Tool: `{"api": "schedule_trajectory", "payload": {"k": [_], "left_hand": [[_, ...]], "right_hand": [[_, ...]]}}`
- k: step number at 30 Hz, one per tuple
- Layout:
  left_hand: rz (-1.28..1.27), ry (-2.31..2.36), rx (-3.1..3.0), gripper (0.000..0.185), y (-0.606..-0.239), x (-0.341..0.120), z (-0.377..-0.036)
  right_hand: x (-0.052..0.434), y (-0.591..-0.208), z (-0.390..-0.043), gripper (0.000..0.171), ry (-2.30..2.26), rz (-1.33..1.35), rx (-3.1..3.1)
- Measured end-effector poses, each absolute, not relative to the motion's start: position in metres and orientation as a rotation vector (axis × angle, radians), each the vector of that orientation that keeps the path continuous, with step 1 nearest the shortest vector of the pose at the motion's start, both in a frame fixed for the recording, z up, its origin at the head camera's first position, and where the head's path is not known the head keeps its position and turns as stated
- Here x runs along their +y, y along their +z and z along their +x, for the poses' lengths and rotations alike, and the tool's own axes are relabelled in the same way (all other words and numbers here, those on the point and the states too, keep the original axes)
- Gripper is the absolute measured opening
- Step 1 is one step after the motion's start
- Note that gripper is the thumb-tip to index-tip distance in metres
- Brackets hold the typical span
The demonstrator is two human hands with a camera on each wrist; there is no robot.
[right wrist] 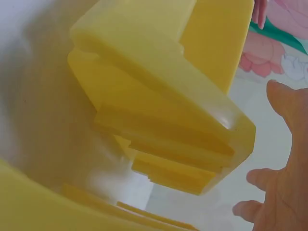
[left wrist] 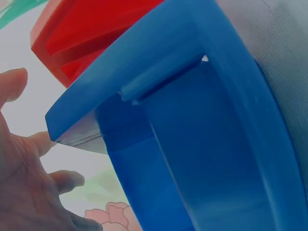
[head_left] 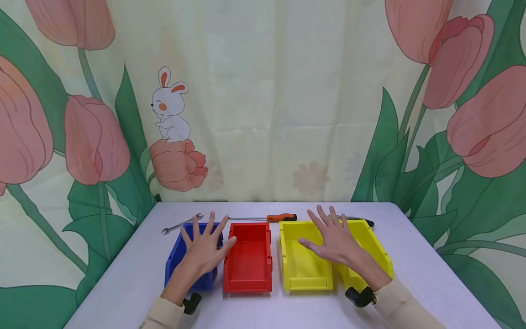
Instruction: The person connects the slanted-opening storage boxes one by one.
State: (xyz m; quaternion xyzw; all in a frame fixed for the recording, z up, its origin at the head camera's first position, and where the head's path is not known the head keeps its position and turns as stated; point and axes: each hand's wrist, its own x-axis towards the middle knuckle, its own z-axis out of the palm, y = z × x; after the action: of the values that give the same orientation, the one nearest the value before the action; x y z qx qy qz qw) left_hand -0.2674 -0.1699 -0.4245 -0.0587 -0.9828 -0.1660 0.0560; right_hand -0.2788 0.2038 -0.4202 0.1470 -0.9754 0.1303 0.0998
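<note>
My left hand (head_left: pixel 203 249) hovers with its fingers spread over a blue bin (head_left: pixel 174 262), holding nothing. In the left wrist view the blue bin (left wrist: pixel 211 144) fills the frame, with the left hand (left wrist: pixel 24 183) at the left edge. My right hand (head_left: pixel 334 240) is spread flat above two yellow bins, across the inner one (head_left: pixel 302 267) and the outer one (head_left: pixel 376 246). Whether either palm touches a bin I cannot tell. The right wrist view shows a yellow bin (right wrist: pixel 159 110) close up and the right hand (right wrist: pixel 284 192), fingers relaxed.
A red bin (head_left: pixel 248 260) stands between the blue and yellow ones, on a white table (head_left: pixel 431 274). Behind the bins lie a wrench (head_left: pixel 181 224), an orange-handled screwdriver (head_left: pixel 281 217) and a dark-handled tool (head_left: pixel 361 220). A tulip-print curtain hangs behind the table.
</note>
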Motion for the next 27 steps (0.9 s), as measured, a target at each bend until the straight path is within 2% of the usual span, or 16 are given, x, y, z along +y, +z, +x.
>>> {"api": "schedule_trajectory", "payload": {"k": [16,27], "left_hand": [[-0.141,-0.512,-2.979,0.087,-0.422,-0.184,-0.262],[-0.093,-0.57,-2.999,0.089,-0.422,-0.197,-0.253]], "right_hand": [[0.171,-0.412,-0.28,0.093,0.464,0.468,-2.944],[0.145,-0.407,-0.278,0.093,0.736,0.523,-2.911]]}}
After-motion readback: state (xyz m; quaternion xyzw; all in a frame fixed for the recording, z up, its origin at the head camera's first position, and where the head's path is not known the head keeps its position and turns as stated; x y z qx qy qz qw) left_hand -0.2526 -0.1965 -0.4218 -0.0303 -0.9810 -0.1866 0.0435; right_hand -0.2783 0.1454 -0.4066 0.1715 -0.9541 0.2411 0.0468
